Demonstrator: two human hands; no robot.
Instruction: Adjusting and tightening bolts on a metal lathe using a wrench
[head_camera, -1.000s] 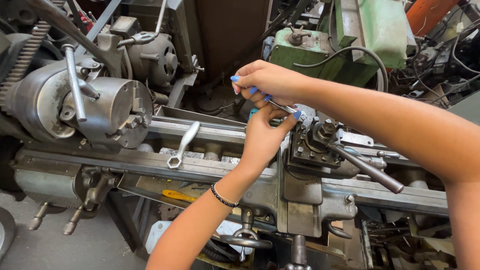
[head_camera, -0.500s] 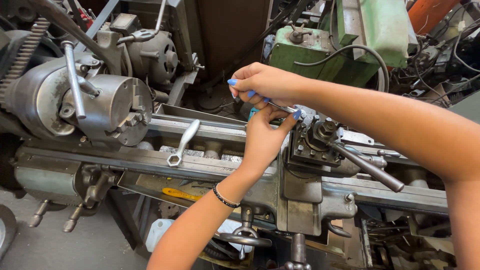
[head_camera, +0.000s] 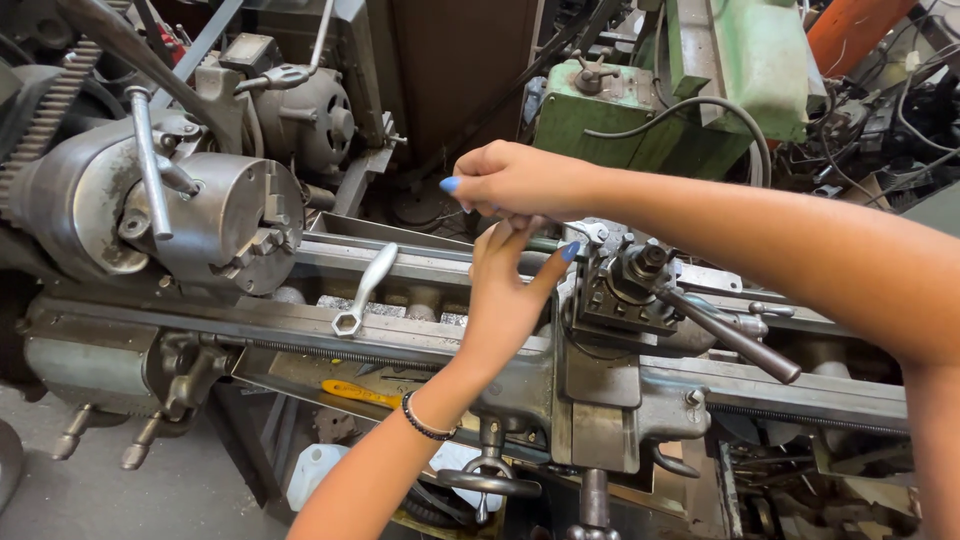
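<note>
I stand at a grey metal lathe (head_camera: 420, 345). My right hand (head_camera: 515, 180) is closed around the handle of a small silver wrench (head_camera: 588, 232) whose head sits at the top left of the black tool post (head_camera: 630, 290). My left hand (head_camera: 510, 290) is raised just under the right hand, fingers spread, its fingertips touching the wrench shaft beside the tool post. A black beaded bracelet circles my left wrist.
A ring spanner (head_camera: 365, 290) lies across the lathe bed. The chuck (head_camera: 215, 225) with a key standing in it is at the left. The tool post lever (head_camera: 735, 340) juts right. A green machine (head_camera: 690, 100) and cables stand behind.
My right hand has shifted slightly left with the wrench, and the left hand's fingers have opened up against the wrench shaft.
</note>
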